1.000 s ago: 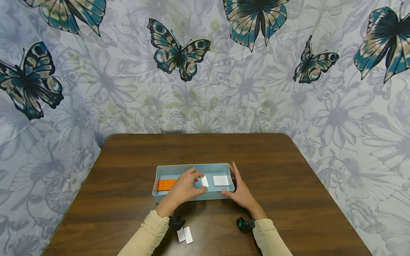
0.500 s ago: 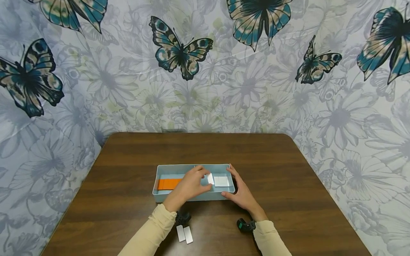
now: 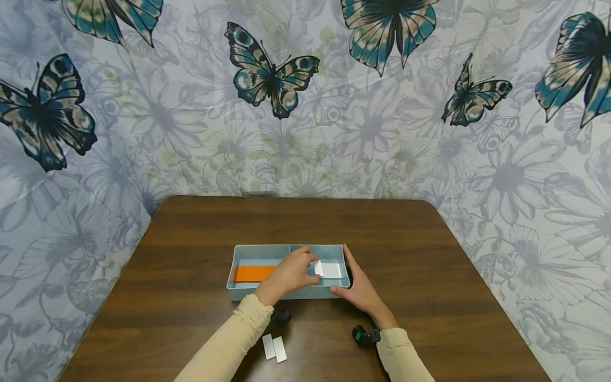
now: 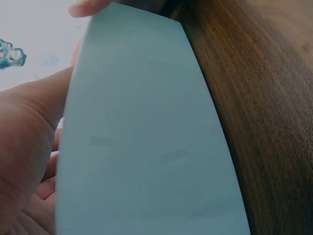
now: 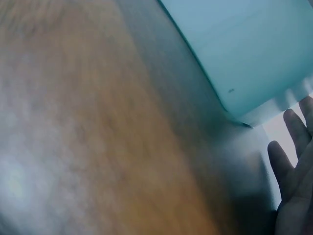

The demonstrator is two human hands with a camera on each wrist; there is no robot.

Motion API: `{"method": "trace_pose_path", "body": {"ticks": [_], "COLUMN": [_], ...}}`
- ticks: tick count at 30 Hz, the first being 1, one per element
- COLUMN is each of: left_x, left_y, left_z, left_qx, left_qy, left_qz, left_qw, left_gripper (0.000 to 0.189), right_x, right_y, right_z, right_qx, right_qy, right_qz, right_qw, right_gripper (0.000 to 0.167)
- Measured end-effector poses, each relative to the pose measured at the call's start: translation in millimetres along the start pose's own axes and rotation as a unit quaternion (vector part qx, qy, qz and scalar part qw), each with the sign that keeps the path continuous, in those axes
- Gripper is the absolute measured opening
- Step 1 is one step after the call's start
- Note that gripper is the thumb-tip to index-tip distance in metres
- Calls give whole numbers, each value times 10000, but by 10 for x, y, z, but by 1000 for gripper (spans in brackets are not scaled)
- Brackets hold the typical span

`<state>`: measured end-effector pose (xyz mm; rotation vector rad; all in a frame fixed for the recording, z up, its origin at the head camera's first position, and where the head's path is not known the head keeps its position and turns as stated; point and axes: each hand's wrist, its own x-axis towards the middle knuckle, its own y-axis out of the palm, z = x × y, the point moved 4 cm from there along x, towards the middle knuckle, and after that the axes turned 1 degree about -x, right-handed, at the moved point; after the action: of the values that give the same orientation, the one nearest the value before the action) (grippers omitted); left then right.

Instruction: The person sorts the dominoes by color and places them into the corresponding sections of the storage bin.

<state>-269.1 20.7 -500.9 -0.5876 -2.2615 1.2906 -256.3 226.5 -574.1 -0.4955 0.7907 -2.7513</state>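
Observation:
In the head view my left hand [image 3: 292, 273] reaches over the front wall of a light blue divided box [image 3: 286, 293]. Its thumb and fingers pinch a white tile [image 3: 318, 269] in the right compartment, right beside other flat white tiles [image 3: 331, 270]. My right hand [image 3: 359, 286] rests at the box's right end, thumb by the front corner and straight fingers along the end wall. Orange tiles [image 3: 253, 274] lie in the left compartment, partly behind my left wrist. In the left wrist view the box wall [image 4: 137, 122] hides the fingertips' work.
Two white tiles [image 3: 269, 347] lie on the brown wooden table [image 3: 382, 228] in front of the box, near my left sleeve [image 3: 229, 339]. A butterfly-patterned cloth [image 3: 305, 154] hangs behind the table's far edge.
My left hand has moved right inside the box, bringing the white tile up against the other white ones. My right hand has stayed at the right end.

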Motion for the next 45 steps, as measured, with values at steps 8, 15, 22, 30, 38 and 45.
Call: {"method": "trace_pose_path", "body": {"ticks": [8, 15, 22, 30, 38, 45], "left_x": [55, 74, 109, 136, 143, 155], "left_y": [49, 62, 81, 126, 182, 188], "left_z": [17, 27, 18, -8, -43, -54], "left_qx": [160, 343, 755, 1295, 1755, 1905], "left_qy": [-92, -290, -546, -620, -742, -864], "left_qz": [153, 128, 154, 307, 365, 255], "left_qw": [9997, 9989, 9955, 9892, 9810, 9775], "left_gripper": [44, 43, 34, 21, 19, 15], "right_x": [-9, 25, 30, 42, 13, 30], "right_y": [-15, -24, -36, -14, -36, -68], "right_z": [-8, -19, -13, 16, 29, -2], "right_qx": [-44, -16, 18, 31, 103, 136], "right_qy": [52, 40, -17, -47, -75, -122], "right_qz": [-57, 38, 37, 52, 98, 187], "right_qw": [10000, 10000, 10000, 10000, 9999, 9997], "right_gripper": [111, 109, 109, 108, 108, 107]}}
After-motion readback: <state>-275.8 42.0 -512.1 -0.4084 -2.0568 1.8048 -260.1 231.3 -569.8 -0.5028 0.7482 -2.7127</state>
